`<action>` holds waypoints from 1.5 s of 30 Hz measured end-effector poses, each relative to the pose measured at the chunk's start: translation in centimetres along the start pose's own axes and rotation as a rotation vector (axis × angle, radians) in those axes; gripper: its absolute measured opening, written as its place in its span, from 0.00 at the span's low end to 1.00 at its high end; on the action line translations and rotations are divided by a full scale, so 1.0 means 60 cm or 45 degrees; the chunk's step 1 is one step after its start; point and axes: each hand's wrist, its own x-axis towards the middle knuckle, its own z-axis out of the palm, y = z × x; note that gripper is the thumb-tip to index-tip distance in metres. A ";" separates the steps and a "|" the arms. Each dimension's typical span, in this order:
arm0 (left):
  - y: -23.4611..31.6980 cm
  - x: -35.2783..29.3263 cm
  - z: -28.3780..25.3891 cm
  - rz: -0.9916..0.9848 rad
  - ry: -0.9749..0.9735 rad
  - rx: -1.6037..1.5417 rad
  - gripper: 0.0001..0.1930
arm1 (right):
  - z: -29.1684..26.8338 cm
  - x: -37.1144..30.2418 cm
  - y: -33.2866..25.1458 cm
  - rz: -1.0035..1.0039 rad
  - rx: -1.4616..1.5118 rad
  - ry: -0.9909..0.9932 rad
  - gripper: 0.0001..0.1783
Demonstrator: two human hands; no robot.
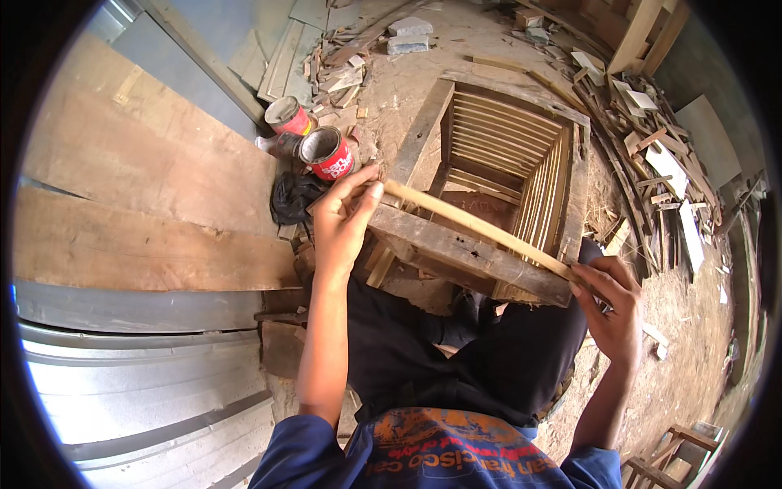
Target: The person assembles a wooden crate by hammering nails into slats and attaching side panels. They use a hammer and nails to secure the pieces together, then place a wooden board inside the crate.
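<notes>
A thin, pale wooden slat (481,228) stretches across the near side of a slatted wooden frame (468,257). My left hand (342,220) pinches the slat's left end between thumb and fingers. At the other end, my right hand (611,297) grips it near the frame's right corner. Slanting down from left to right, the slat runs above the frame's near rail; I cannot tell whether it touches the wood. Rows of similar narrow slats line the far and right sides of the box-shaped frame, which stands in front of my knees.
Left of the frame stand an open red can (327,155) and a second red can (287,116), beside a black cloth (295,198). Wide boards (155,253) and metal sheets (155,359) lie at the left. Scrap wood (664,175) piles up on the right; grey blocks (409,37) sit at the back.
</notes>
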 end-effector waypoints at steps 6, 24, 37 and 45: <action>-0.113 -0.030 0.018 -0.066 -0.304 -0.618 0.46 | 0.029 -0.003 -0.002 0.266 0.115 0.181 0.15; 0.120 0.001 0.112 0.693 -0.030 0.168 0.26 | 0.008 -0.018 0.051 0.720 0.684 0.102 0.29; 0.092 -0.108 0.301 0.626 -0.343 0.832 0.32 | 0.128 -0.019 0.377 0.820 1.166 -0.236 0.21; 0.025 -0.149 0.431 0.495 -0.744 1.030 0.33 | 0.111 -0.080 0.485 1.020 0.700 0.189 0.13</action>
